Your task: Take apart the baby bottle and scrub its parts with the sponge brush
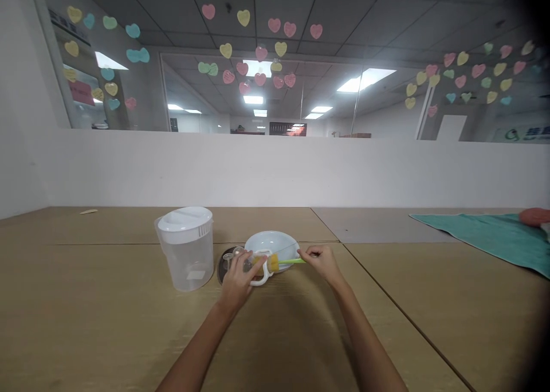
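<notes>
My left hand (237, 278) is closed around a small clear bottle with a looped white handle (265, 275), held on its side. A yellow sponge-like head (274, 262) sits at the bottle's right end, partly inside it as far as I can tell. From this head a thin green handle (291, 261) runs to the right. The fingers of my right hand (322, 261) pinch the far end of that handle. Behind and under the bottle stands a white bowl (270, 238). Left of the bowl, a dark round dish (222, 270) is partly hidden by my left hand, with small clear pieces at it.
A translucent bucket (187, 266) with a white lid stands to the left. A teal cloth (476, 234) lies far right, with a reddish object (535, 216) on it. A flat pale piece (89, 211) lies far left. A white wall (275, 168) closes off the table's back.
</notes>
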